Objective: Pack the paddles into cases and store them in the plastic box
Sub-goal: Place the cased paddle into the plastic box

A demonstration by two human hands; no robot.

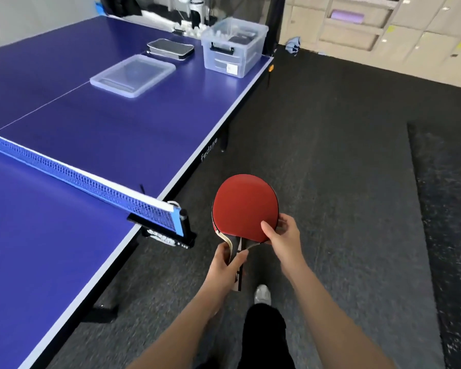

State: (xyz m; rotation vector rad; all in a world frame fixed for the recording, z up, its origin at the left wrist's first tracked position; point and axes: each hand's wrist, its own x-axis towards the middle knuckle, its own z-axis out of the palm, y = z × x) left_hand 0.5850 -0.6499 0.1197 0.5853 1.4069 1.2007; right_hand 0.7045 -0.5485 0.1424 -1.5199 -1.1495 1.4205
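Your left hand [228,262] gripped the handles of what looked like two stacked paddles [245,206] beside the table [144,123]; your right hand [280,233] pinched the blade edge. The plastic box [233,46] stood far off.

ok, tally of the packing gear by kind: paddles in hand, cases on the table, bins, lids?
Red-rubber paddles, stacked in hand: 2
Black zip case: 1
Clear plastic storage box: 1
Clear flat plastic lid: 1
Total: 5

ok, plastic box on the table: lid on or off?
Off. The plastic box stands open-topped at the table's far corner, dark items visible inside; its clear lid lies flat on the table beside it.
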